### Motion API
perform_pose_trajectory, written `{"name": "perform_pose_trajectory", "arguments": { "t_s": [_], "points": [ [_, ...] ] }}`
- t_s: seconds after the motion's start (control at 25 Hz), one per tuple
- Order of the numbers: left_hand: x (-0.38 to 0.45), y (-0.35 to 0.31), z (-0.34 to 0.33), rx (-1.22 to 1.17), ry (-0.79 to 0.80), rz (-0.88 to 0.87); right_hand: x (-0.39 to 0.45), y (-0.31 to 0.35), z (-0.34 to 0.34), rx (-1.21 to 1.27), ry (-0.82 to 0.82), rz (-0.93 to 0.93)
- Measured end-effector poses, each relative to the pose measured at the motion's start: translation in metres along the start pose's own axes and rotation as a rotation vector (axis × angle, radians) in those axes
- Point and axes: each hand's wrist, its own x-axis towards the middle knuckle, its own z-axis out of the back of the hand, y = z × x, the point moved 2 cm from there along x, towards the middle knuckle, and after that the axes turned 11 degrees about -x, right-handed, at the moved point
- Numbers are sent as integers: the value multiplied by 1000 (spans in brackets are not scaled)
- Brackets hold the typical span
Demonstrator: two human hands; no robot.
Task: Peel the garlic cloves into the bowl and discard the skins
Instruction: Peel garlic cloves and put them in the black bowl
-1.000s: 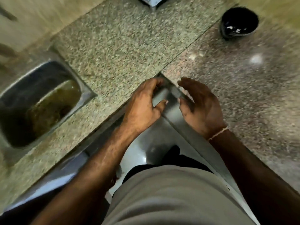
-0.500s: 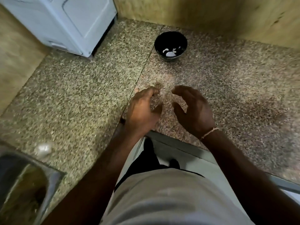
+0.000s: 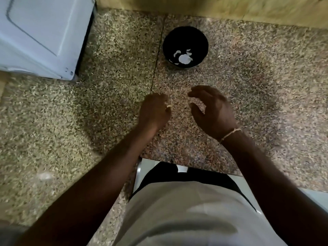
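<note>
A black bowl (image 3: pixel 185 35) stands on the speckled stone counter (image 3: pixel 257 82) near the back wall, with several white garlic pieces (image 3: pixel 182 58) inside. My left hand (image 3: pixel 153 112) hovers over the counter in front of the bowl with its fingers curled toward the thumb. A small pale bit shows at its fingertips, too blurred to tell whether it is garlic or a nail. My right hand (image 3: pixel 213 110) is beside it, a short gap away, fingers loosely curved and holding nothing. Both hands are well short of the bowl.
A white appliance (image 3: pixel 40 36) fills the back left corner of the counter. A wooden wall (image 3: pixel 230 6) runs behind the bowl. The counter's inner edge (image 3: pixel 186 163) lies just in front of my body, with floor below.
The view swung away from the steel sink to the counter corner. Both hands moved from over the counter's edge to above the stone surface, closer to the bowl. The left fingers curled tighter.
</note>
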Motion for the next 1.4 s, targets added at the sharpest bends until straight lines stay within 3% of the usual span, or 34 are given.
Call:
{"name": "perform_pose_trajectory", "arguments": {
  "t_s": [0.08, 0.32, 0.48, 0.68, 0.96, 1.16, 1.4],
  "points": [
    [7, 1, -10, 84, 111, -80, 6, -2, -7, 12, 26, -4],
    [9, 11, -20, 121, 90, -86, 26, -4, -17, 16, 63, -64],
    [14, 0, -3, -117, -11, -9, 38, -4, -18, 60, 57, -56],
    [49, -41, 36, -277, -271, -122, 70, -12, -5, 67, -34, -89],
    [101, -61, 52, -283, -251, -115, 112, -16, 13, 11, -110, -125],
    [58, -41, 44, -408, -241, -117, 93, -15, 6, 11, -82, -147],
    [-20, 7, 16, -426, -192, 29, 47, 11, -31, 48, 33, -61]
  ]
}}
